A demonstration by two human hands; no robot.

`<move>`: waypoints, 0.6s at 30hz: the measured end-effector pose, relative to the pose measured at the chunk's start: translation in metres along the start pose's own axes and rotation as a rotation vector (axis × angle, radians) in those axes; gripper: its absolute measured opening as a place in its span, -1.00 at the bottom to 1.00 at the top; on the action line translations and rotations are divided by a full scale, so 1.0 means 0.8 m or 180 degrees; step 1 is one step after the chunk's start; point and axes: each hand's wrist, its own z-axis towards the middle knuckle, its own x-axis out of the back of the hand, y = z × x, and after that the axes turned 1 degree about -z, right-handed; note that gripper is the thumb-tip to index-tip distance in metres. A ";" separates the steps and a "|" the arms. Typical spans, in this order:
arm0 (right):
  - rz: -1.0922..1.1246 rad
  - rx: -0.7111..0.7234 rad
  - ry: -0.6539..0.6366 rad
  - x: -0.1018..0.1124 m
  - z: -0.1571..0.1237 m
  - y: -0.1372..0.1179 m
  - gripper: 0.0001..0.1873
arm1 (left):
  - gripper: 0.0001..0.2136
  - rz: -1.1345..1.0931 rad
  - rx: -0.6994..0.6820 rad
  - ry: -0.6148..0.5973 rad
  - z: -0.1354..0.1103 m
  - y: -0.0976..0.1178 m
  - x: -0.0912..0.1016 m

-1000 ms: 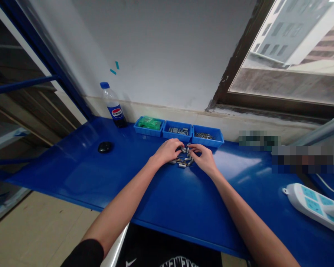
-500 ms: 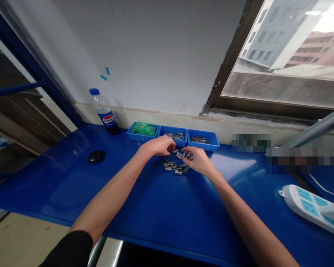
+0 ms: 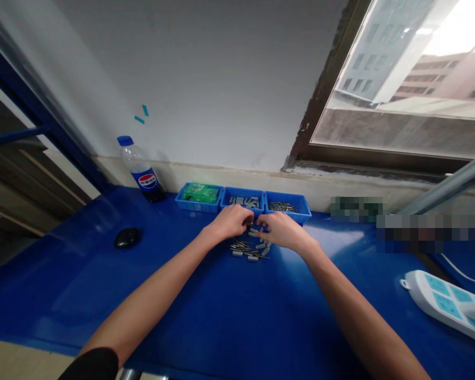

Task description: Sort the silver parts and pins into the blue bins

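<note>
My left hand point(image 3: 230, 221) and my right hand point(image 3: 282, 230) rest close together on the blue table point(image 3: 206, 306), fingers curled and nearly touching each other. Both sit at the far edge of a small heap of loose metal parts point(image 3: 250, 249), grey sleeves and thin pins. The fingertips of each hand pinch at small parts that I cannot make out. Just beyond the hands stand three small blue bins in a row: the left bin point(image 3: 199, 195) with green pieces, the middle bin point(image 3: 243, 201) with grey sleeves, the right bin point(image 3: 287, 207) with pins.
A cola bottle point(image 3: 139, 170) stands at the wall left of the bins. A black mouse point(image 3: 127, 237) lies on the table's left part. A white power strip point(image 3: 447, 302) lies at the right edge. A window frame rises at the right.
The view has tilted up and the hands have drawn closer together over the far edge of the heap. The heap and bins stay where they were.
</note>
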 end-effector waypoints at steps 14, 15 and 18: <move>0.2721 -0.0840 0.0126 -0.011 0.011 0.006 -0.76 | -0.92 -0.1539 0.0027 0.0580 0.013 -0.016 0.028; 0.2638 -0.0825 0.0091 -0.008 0.010 0.009 -0.77 | -0.91 -0.1495 0.0085 0.0638 0.013 -0.018 0.031; 0.2127 -0.0693 -0.0063 0.000 0.007 0.017 -0.81 | -0.88 -0.1558 0.0284 0.0710 0.013 -0.022 0.040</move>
